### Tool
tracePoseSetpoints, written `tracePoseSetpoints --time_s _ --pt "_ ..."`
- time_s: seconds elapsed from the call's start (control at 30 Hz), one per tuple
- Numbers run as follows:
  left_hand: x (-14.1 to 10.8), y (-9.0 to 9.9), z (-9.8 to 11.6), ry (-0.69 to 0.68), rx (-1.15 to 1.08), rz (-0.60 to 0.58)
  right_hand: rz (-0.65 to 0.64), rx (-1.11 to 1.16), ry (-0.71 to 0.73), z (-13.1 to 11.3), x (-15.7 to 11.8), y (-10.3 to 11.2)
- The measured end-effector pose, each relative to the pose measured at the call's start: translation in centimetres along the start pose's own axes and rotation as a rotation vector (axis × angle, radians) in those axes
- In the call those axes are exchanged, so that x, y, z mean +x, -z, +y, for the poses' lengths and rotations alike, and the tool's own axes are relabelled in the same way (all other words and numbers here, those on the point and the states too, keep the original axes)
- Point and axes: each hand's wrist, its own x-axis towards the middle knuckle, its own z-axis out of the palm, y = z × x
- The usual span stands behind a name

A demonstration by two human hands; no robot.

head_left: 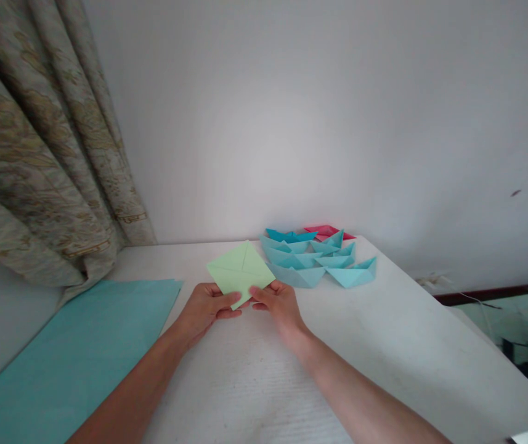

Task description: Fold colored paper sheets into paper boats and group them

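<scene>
A light green folded paper (241, 271) in a diamond shape, with crease lines across its face, is held up above the white table (254, 382). My left hand (206, 308) grips its lower left edge, thumb on the front and fingers behind. On the lower right edge, my right hand (280, 303) pinches the paper the same way, its thumb near the bottom corner. Just behind and to the right stand several light blue paper boats (351, 273), with a darker blue boat (291, 236) and a red one (328, 232) at the back.
Large teal paper sheets (88, 345) lie at the table's left side. A patterned curtain (46, 135) hangs at the left, and a white wall (291, 111) rises behind the table. The table's right edge slopes down towards the lower right corner.
</scene>
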Motion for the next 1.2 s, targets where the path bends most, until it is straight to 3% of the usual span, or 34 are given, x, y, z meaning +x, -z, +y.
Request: tracePoseSetpoints --time_s 0.17,0.5,0.67,0.93,1.2 --pt "0.1 -0.3 -0.1 -0.014 0.044 0.039 0.011 -0.031 -0.005 0.2 -0.2 -0.2" --pt "0.0 -0.1 -0.2 -0.007 0.099 0.049 0.192 0.074 0.048 -0.2 0.4 0.5" --pt "0.1 0.0 0.0 -0.060 0.043 0.107 0.142 0.069 0.011 -0.1 0.2 0.4" --pt "0.1 -0.1 -0.3 -0.063 0.046 0.056 0.054 -0.053 0.013 0.9 -0.3 -0.7" --pt "0.0 -0.4 0.1 -0.051 0.049 0.106 0.216 0.042 0.109 0.2 0.5 0.4"
